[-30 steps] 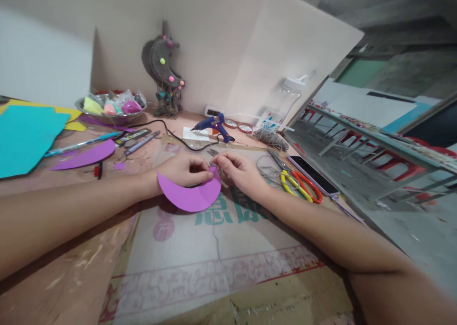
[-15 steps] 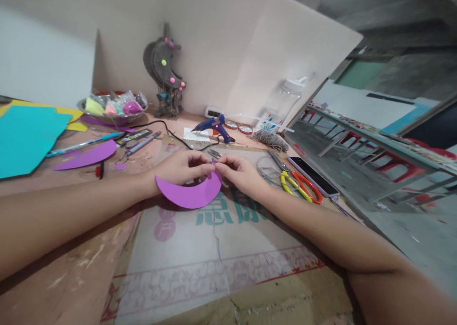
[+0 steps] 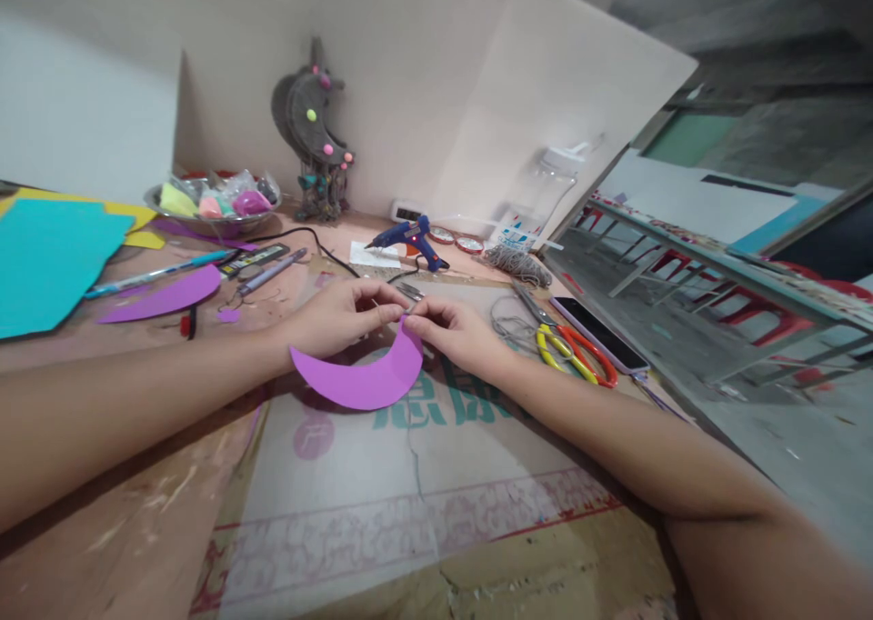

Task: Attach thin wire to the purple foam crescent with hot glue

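Observation:
A purple crescent cut-out (image 3: 365, 384), paper or thin foam, hangs from my fingertips over the printed cardboard sheet (image 3: 327, 520). My left hand (image 3: 341, 315) pinches at the crescent's upper right tip, thumb against fingers. At that same tip, my right hand (image 3: 454, 329) grips with thumb and forefinger, the two hands almost touching. The crescent's other tip points left, below my left wrist. A thin grey thread (image 3: 415, 465) runs down the sheet beneath the cut-out; whether it joins the crescent I cannot tell. Just beyond my fingers lie small metal tips of a tool (image 3: 409, 291), partly hidden.
Behind my hands are a blue glue gun (image 3: 413, 238), a grey yarn bundle (image 3: 518, 264) and a clear bottle (image 3: 538, 193). Scissors (image 3: 566, 343) and a phone (image 3: 600, 334) lie right. Leftward are purple scraps (image 3: 164, 295), turquoise sheet (image 3: 61, 265), a bowl (image 3: 211, 225) and a decorated grey moon (image 3: 314, 115).
The crescent has swung slightly down and left, its left tip now lower. Both hands keep their pinch at the upper right tip, with only a slight shift of the fingers.

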`<state>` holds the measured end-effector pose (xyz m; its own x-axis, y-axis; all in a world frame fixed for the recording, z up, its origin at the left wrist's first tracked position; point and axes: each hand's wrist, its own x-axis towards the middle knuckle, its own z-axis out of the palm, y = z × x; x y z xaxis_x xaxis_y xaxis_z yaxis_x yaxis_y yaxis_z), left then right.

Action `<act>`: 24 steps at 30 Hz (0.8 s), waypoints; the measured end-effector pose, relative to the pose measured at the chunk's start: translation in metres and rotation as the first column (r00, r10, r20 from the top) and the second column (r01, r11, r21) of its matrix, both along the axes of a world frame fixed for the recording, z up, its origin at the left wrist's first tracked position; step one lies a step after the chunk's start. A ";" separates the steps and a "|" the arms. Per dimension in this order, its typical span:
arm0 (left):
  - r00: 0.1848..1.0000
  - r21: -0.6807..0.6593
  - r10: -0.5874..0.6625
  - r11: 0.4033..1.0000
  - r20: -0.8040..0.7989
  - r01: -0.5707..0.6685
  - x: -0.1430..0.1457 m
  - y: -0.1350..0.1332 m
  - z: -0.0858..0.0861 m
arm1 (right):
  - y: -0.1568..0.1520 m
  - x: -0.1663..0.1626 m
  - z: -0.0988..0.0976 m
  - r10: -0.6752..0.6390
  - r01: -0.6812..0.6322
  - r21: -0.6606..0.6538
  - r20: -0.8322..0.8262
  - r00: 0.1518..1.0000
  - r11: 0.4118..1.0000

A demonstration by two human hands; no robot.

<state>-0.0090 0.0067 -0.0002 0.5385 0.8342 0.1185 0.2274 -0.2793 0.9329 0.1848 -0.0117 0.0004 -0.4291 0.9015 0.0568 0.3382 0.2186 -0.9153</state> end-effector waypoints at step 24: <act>0.999 0.005 -0.020 1.000 -0.036 0.020 0.001 -0.002 0.004 | 0.000 0.001 0.001 -0.041 0.034 0.086 0.073 0.997 0.996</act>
<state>-0.0079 0.0045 0.0035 0.5592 0.8226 0.1033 0.2549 -0.2891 0.9227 0.1861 -0.0122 0.0015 -0.4011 0.9102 0.1031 0.4139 0.2805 -0.8660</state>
